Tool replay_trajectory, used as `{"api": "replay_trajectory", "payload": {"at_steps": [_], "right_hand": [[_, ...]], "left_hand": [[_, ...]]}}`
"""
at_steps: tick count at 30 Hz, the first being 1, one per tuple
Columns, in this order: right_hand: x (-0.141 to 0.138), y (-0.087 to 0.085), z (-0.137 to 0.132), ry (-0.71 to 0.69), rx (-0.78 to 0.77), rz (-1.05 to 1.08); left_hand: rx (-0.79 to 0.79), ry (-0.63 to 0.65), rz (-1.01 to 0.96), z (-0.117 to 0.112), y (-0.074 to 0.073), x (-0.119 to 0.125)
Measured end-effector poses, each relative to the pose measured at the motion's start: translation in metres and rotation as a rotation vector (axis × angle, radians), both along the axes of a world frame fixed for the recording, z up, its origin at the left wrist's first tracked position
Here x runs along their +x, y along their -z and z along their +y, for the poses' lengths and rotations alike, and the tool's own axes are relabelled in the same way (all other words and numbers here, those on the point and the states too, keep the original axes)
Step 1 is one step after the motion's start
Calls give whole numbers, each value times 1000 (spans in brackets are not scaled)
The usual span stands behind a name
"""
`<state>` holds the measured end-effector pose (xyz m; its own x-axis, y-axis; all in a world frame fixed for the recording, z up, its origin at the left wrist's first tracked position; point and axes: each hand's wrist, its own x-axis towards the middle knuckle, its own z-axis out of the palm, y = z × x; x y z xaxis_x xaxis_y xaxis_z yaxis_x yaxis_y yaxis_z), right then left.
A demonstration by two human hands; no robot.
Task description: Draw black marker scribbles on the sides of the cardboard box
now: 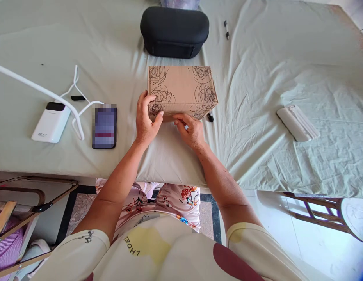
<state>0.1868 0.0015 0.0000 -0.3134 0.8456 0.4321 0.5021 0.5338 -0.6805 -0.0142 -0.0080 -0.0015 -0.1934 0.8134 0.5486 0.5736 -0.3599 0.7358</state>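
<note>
A closed brown cardboard box (181, 84) with black scribbled loops near its corners lies in front of me on the cloth. Its left front corner is gripped by my left hand (146, 121), fingers on the top and side, thumb at the front. My right hand (189, 129) is curled at the front lower edge, its fingertips pinched against the box; what they touch exactly is partly hidden. Just right of the box, a black marker (210, 116) shows partly from beside it.
Behind the box stands a black zip case (175, 33), with a pen (226, 30) to its right. On the left lie a white power bank (51, 123), a white cable (38, 86) and a phone (104, 127). Another power bank (298, 123) rests at right on the green tablecloth (251, 156).
</note>
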Motion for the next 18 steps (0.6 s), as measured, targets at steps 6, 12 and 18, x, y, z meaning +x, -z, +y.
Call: {"api": "replay_trajectory", "payload": {"at_steps": [6,12,18], "right_hand": [[7,0,5,123,46,105],[41,5,31,474,171,277],[76,30,53,571,62,-43]], "left_hand": [[29,-84,-44,1,4,-1],[-30,-104,1,3,4,-3],[10,-116,-7,4,3,0]]}}
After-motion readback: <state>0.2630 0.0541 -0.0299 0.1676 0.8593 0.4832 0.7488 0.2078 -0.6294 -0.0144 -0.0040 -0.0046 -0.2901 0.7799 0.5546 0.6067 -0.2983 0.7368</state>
